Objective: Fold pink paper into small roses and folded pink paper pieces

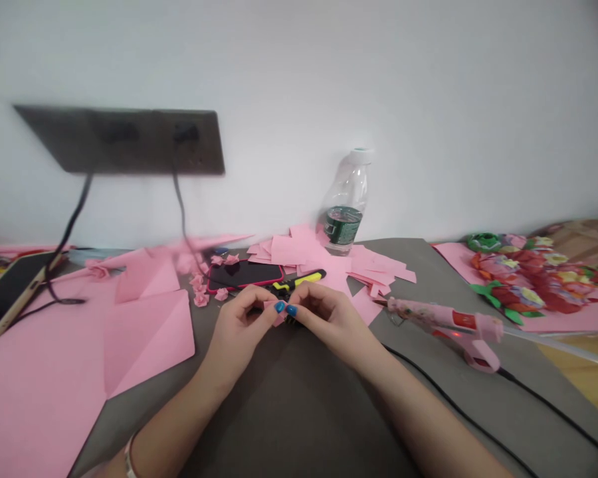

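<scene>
Both my hands meet over the middle of the grey table surface point(299, 411). Between their fingertips is a small piece of pink paper point(280, 318). My left hand point(246, 322) pinches it from the left, thumb and fingers pressed together. From the right, my right hand point(326, 315) closes on the same piece, its thumb almost touching the left thumb. Just behind the hands lies a yellow and black tool point(303, 279), partly hidden, perhaps a cutter. A phone with a red edge point(246, 273) rests beside small folded pink paper flowers point(200, 292).
Pink paper sheets point(149, 345) cover the left side, near another phone point(12, 292). Loose paper pieces point(299, 249) surround a leaning plastic bottle point(346, 212). On the right lie a pink glue gun point(446, 325) with its cord and several colourful paper flowers point(538, 279). Cables hang from a wall socket point(129, 141).
</scene>
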`<action>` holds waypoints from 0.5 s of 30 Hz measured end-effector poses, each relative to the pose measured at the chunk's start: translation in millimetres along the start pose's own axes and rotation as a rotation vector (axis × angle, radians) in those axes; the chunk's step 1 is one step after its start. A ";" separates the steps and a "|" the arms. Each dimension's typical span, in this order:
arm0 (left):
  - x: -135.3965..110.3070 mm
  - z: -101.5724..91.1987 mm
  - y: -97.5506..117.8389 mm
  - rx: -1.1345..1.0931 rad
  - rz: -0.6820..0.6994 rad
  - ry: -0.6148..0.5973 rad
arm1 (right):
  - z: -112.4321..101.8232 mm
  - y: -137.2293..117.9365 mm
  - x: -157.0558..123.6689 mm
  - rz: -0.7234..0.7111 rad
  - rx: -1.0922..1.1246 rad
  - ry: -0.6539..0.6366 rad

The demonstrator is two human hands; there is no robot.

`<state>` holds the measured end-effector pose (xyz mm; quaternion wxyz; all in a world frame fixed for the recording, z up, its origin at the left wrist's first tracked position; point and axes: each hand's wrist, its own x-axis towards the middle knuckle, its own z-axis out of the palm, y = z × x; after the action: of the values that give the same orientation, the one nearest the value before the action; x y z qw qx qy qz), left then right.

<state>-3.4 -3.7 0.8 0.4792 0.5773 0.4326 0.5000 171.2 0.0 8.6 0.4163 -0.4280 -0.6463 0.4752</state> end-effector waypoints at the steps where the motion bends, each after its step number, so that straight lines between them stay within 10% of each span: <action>1: -0.4 -0.2 0.9 0.014 0.000 -0.011 | 0.7 -0.1 -0.4 -0.003 -0.007 -0.003; 15: -1.7 1.8 1.7 -0.056 -0.066 -0.036 | -2.2 0.1 1.4 -0.058 0.027 0.027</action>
<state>-1.8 -5.9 2.1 0.5190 0.5579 0.4288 0.4853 172.9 2.0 9.2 0.4443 -0.4099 -0.6463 0.4658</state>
